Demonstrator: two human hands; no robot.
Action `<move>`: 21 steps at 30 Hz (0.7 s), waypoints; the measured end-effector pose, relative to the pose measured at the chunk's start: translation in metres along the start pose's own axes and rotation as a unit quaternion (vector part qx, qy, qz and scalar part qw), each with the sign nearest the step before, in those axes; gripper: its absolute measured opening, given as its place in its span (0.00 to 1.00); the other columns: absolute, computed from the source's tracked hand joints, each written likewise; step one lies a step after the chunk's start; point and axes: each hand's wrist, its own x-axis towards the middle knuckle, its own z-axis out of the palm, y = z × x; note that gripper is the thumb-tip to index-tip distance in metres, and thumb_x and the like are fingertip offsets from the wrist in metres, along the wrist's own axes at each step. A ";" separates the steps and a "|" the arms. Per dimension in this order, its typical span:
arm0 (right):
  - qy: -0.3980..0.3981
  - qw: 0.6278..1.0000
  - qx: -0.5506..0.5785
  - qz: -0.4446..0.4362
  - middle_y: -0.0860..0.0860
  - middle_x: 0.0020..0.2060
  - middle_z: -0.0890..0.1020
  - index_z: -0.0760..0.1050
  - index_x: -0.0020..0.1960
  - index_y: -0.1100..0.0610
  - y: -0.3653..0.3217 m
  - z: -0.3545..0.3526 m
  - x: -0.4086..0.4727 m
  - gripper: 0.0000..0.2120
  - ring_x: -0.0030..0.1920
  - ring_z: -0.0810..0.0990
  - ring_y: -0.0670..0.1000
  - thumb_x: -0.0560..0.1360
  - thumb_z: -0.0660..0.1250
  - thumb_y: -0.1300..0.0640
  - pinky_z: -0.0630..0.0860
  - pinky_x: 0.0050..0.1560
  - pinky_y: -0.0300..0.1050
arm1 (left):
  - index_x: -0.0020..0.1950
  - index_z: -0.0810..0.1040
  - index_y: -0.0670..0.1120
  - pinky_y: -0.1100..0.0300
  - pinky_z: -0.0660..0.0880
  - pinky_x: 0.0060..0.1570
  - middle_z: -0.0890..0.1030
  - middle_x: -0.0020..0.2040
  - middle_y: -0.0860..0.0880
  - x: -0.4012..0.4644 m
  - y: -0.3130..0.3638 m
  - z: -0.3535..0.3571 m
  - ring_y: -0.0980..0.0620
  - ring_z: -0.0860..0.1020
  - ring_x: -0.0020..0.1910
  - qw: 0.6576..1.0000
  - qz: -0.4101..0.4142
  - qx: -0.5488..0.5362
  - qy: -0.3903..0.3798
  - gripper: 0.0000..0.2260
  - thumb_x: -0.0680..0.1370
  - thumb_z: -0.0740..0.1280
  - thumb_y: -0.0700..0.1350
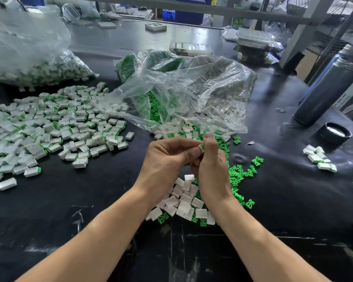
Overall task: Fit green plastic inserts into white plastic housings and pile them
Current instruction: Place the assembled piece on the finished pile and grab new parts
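My left hand (pixel 167 159) and my right hand (pixel 210 169) meet above the black table, fingers curled together round one small white housing with a green insert (pixel 201 147), mostly hidden between the fingertips. Under my hands lies a heap of loose white housings (pixel 183 200). Loose green inserts (pixel 240 171) are scattered to the right of it. A broad pile of fitted white-and-green pieces (pixel 55 129) spreads over the left of the table.
An open clear bag (pixel 192 94) of green inserts and white housings lies behind my hands. Another full bag (pixel 35 64) sits far left. A dark flask (pixel 330 90), its cap (pixel 334 133) and a few fitted pieces (pixel 319 158) stand right.
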 end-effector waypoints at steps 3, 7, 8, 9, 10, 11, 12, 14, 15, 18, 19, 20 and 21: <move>0.034 0.998 -0.057 -0.013 0.42 0.23 0.72 0.74 0.27 0.45 0.001 0.001 -0.001 0.30 0.27 0.70 0.42 0.78 0.48 0.33 0.66 0.32 0.45 | 0.50 0.86 0.37 0.59 0.83 0.47 0.87 0.47 0.38 -0.001 -0.002 0.001 0.46 0.85 0.46 1.000 0.016 -0.003 0.003 0.06 0.75 0.71 0.30; 0.065 0.991 -0.114 -0.027 0.43 0.23 0.75 0.76 0.27 0.44 -0.001 0.002 -0.002 0.31 0.26 0.72 0.43 0.81 0.46 0.37 0.67 0.29 0.40 | 0.49 0.87 0.39 0.64 0.81 0.45 0.88 0.46 0.41 -0.002 -0.001 0.001 0.50 0.86 0.45 1.000 0.021 -0.011 -0.005 0.08 0.75 0.71 0.30; 0.068 0.989 -0.127 -0.027 0.46 0.25 0.78 0.78 0.30 0.48 0.000 0.002 -0.002 0.32 0.28 0.75 0.45 0.80 0.45 0.37 0.70 0.32 0.45 | 0.49 0.87 0.39 0.64 0.81 0.44 0.88 0.46 0.41 -0.002 -0.001 0.001 0.50 0.86 0.45 1.000 0.021 -0.014 -0.007 0.08 0.75 0.71 0.30; 0.072 0.987 -0.139 -0.026 0.49 0.27 0.81 0.79 0.32 0.53 0.000 0.002 -0.002 0.34 0.32 0.78 0.49 0.80 0.45 0.36 0.73 0.35 0.48 | 0.49 0.87 0.39 0.64 0.81 0.44 0.88 0.46 0.42 -0.002 -0.001 0.001 0.50 0.86 0.45 1.000 0.021 -0.014 -0.007 0.07 0.75 0.71 0.30; 0.078 0.986 -0.146 -0.026 0.51 0.28 0.81 0.79 0.32 0.56 0.001 0.002 -0.002 0.35 0.33 0.79 0.52 0.80 0.45 0.36 0.75 0.37 0.49 | 0.49 0.87 0.39 0.64 0.81 0.44 0.88 0.45 0.42 -0.002 0.000 0.002 0.50 0.87 0.46 1.000 0.022 -0.010 -0.004 0.07 0.75 0.72 0.31; 0.085 0.985 -0.147 -0.026 0.51 0.28 0.81 0.78 0.32 0.56 0.002 0.002 -0.002 0.34 0.33 0.79 0.51 0.80 0.46 0.36 0.76 0.37 0.49 | 0.49 0.87 0.39 0.64 0.81 0.44 0.88 0.45 0.42 -0.002 0.000 0.002 0.49 0.87 0.46 1.000 0.023 -0.004 0.000 0.07 0.75 0.72 0.31; 0.089 0.986 -0.137 -0.022 0.50 0.28 0.81 0.78 0.31 0.54 0.003 0.002 -0.002 0.33 0.33 0.79 0.50 0.80 0.47 0.36 0.76 0.38 0.49 | 0.50 0.87 0.38 0.64 0.81 0.44 0.88 0.45 0.42 -0.002 0.000 0.003 0.49 0.87 0.46 1.000 0.024 0.000 0.004 0.06 0.75 0.72 0.31; 0.090 0.992 -0.088 -0.002 0.47 0.30 0.80 0.77 0.31 0.51 0.004 0.002 -0.002 0.30 0.35 0.79 0.49 0.79 0.49 0.34 0.76 0.41 0.51 | 0.49 0.87 0.38 0.63 0.81 0.44 0.88 0.45 0.42 -0.002 0.000 0.006 0.48 0.87 0.46 1.000 0.023 0.004 0.012 0.06 0.75 0.73 0.31; 0.085 0.995 -0.057 0.008 0.46 0.30 0.81 0.78 0.32 0.50 0.004 0.002 -0.002 0.29 0.36 0.79 0.48 0.78 0.51 0.34 0.77 0.42 0.51 | 0.49 0.87 0.38 0.63 0.81 0.44 0.88 0.44 0.42 -0.002 0.000 0.006 0.49 0.86 0.45 1.000 0.020 0.006 0.014 0.06 0.75 0.72 0.31; 0.061 0.997 0.029 0.028 0.41 0.27 0.79 0.80 0.31 0.43 0.002 0.001 -0.001 0.24 0.30 0.78 0.41 0.78 0.55 0.37 0.75 0.33 0.38 | 0.48 0.87 0.38 0.61 0.82 0.45 0.87 0.44 0.39 0.000 0.001 0.007 0.49 0.84 0.42 1.000 0.015 0.017 0.014 0.05 0.75 0.73 0.32; 0.063 0.996 0.054 0.040 0.40 0.25 0.78 0.80 0.31 0.43 0.000 0.001 -0.001 0.23 0.28 0.76 0.39 0.78 0.57 0.38 0.72 0.28 0.34 | 0.49 0.86 0.38 0.60 0.82 0.46 0.87 0.45 0.38 0.000 0.000 0.006 0.48 0.83 0.43 1.000 0.015 0.023 0.014 0.05 0.76 0.73 0.32; 0.068 0.994 0.071 0.052 0.39 0.25 0.77 0.78 0.32 0.44 -0.001 0.001 -0.001 0.20 0.27 0.75 0.38 0.77 0.58 0.37 0.70 0.26 0.32 | 0.50 0.86 0.37 0.60 0.82 0.47 0.86 0.46 0.38 0.000 0.000 0.006 0.48 0.83 0.43 0.999 0.015 0.030 0.015 0.05 0.76 0.73 0.32; 0.069 0.993 0.078 0.059 0.38 0.25 0.76 0.76 0.34 0.44 -0.002 0.000 0.000 0.17 0.27 0.74 0.37 0.76 0.59 0.37 0.69 0.26 0.31 | 0.50 0.86 0.37 0.60 0.82 0.48 0.86 0.46 0.38 0.000 0.001 0.005 0.48 0.83 0.44 0.999 0.014 0.036 0.015 0.05 0.76 0.73 0.33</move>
